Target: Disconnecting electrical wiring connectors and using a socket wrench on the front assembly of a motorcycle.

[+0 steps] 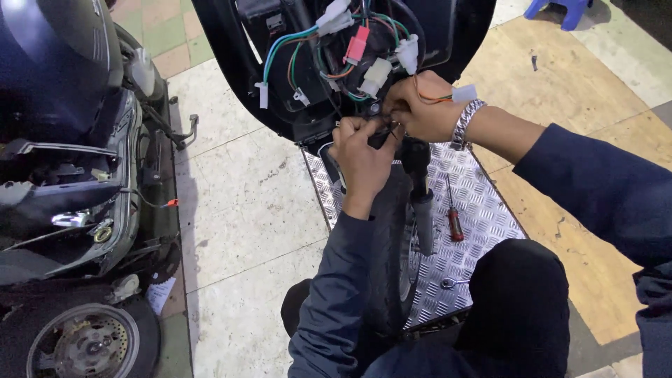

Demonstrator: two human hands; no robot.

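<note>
— What were the hands on?
— The left hand [360,157] and right hand [420,108] pinched thin wires [329,66] inside the scooter's open front panel [231,63].
— Tools?
— A red-handled screwdriver [453,213] lay on the ridged metal plate [490,210].

Navy sleeves [595,182] and black trousers [518,308]. The ramp plate [483,203] is silver with a raised diamond tread pattern. Wiring [308,49] runs green, orange and black between white connectors [376,75] and 1 pink one [357,45]. The screwdriver [453,220] has a red handle. Floor tiles [238,210] are pale grey.
</note>
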